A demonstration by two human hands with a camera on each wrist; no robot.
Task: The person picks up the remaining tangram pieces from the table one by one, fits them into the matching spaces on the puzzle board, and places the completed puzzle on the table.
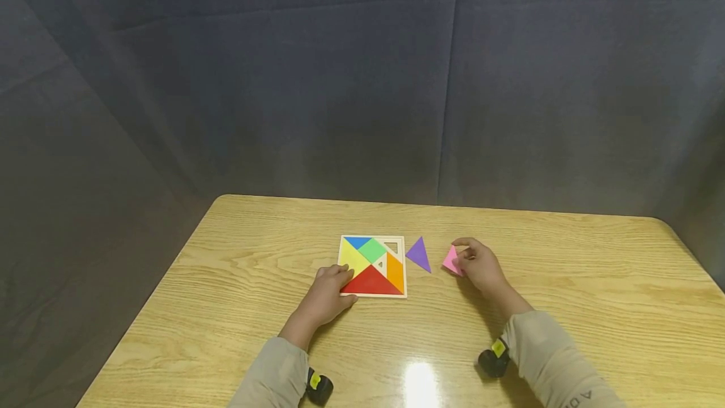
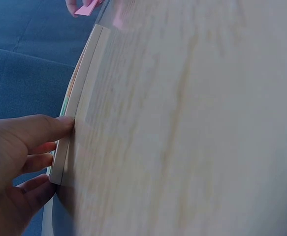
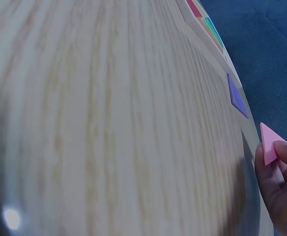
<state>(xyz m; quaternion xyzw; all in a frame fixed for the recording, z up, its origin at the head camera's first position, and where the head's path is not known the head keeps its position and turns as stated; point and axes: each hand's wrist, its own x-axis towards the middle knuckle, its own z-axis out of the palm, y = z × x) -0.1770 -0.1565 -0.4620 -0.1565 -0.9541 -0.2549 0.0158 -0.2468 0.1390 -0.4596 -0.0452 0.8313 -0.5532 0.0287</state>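
Observation:
A square tangram board (image 1: 373, 296) with a pale wooden frame lies on the table, holding blue, green, yellow, red and orange pieces. Bare recesses show at its upper right and near its centre. My left hand (image 1: 326, 296) grips the board at its near left corner, thumb on the front edge and fingers at the left side. Between thumb and fingers of my right hand (image 1: 480, 267) is a pink triangle (image 1: 451, 260), tilted up and raised off the table in the right wrist view. A purple triangle (image 1: 419, 255) lies flat just right of the board.
The wood-grain table (image 1: 272, 232) reaches back to a dark cloth curtain (image 1: 340, 93). A black wrist camera (image 1: 494, 362) sits below the right wrist, and another camera (image 1: 320, 389) below the left.

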